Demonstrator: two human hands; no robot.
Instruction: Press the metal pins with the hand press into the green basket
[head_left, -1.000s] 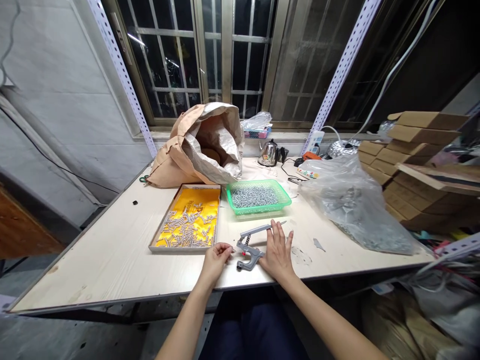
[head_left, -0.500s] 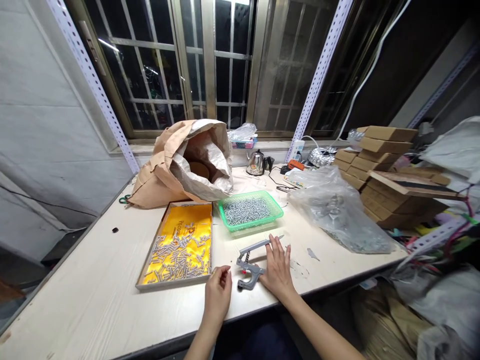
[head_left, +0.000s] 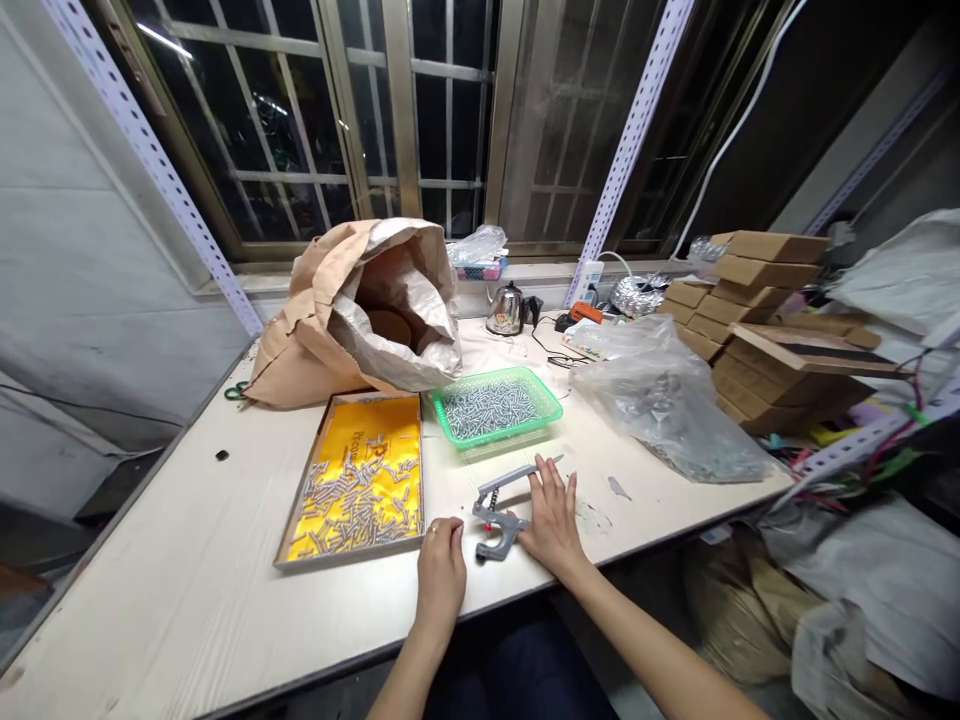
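Note:
A small grey hand press point(head_left: 501, 512) with a spring and a red part stands near the table's front edge. My right hand point(head_left: 553, 517) lies flat beside it, fingers stretched out and touching its base and lever. My left hand point(head_left: 441, 566) rests on the table just left of the press, fingers curled together; what they hold is hidden. A shallow box with yellow lining point(head_left: 358, 478) and several small metal parts sits just beyond my left hand. Behind the press is a green basket point(head_left: 495, 405) full of metal parts.
An open brown paper sack point(head_left: 360, 310) stands at the back. A clear plastic bag of parts point(head_left: 667, 405) and stacked cardboard boxes point(head_left: 757, 330) fill the right side. A kettle point(head_left: 506, 310) and cables sit by the window. Scissors point(head_left: 234, 392) lie at far left.
The camera has tilted and shifted. My left hand drew back a little from the press and curled onto the table. My right hand stays flat by the press.

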